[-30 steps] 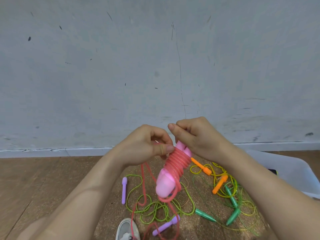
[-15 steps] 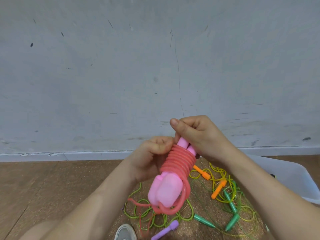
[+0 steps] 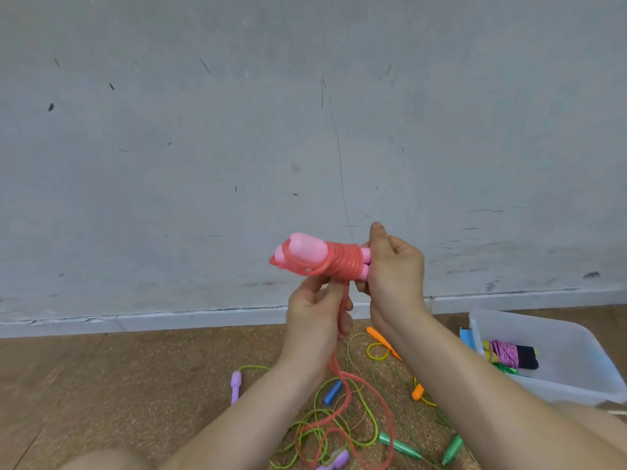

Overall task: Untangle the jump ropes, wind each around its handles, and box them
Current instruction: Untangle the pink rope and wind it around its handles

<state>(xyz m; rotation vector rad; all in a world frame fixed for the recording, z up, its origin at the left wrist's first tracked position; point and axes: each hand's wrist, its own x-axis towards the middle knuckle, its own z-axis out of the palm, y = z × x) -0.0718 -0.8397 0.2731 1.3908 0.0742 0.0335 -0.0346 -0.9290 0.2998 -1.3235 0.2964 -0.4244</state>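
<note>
Two pink handles (image 3: 305,249) lie side by side, held level in front of the wall, with coral-red rope (image 3: 342,261) coiled around their middle. My right hand (image 3: 393,266) grips the handles' thin right ends. My left hand (image 3: 315,317) is just below the bundle, pinching the loose red rope, which hangs down to the floor (image 3: 342,418) in loops. A clear plastic box (image 3: 576,347) stands at the right with a wound pink-and-black rope bundle (image 3: 509,354) inside.
On the cork floor below my arms lies a tangle of green and yellow ropes (image 3: 325,429) with purple (image 3: 235,385), blue (image 3: 332,391), orange (image 3: 383,337) and green handles (image 3: 400,444). A grey wall with a white baseboard (image 3: 169,320) is close ahead.
The pink bundle has swung up from pointing down-left to lying level. My left hand has dropped from beside the coils to below them, now pulling the loose rope.
</note>
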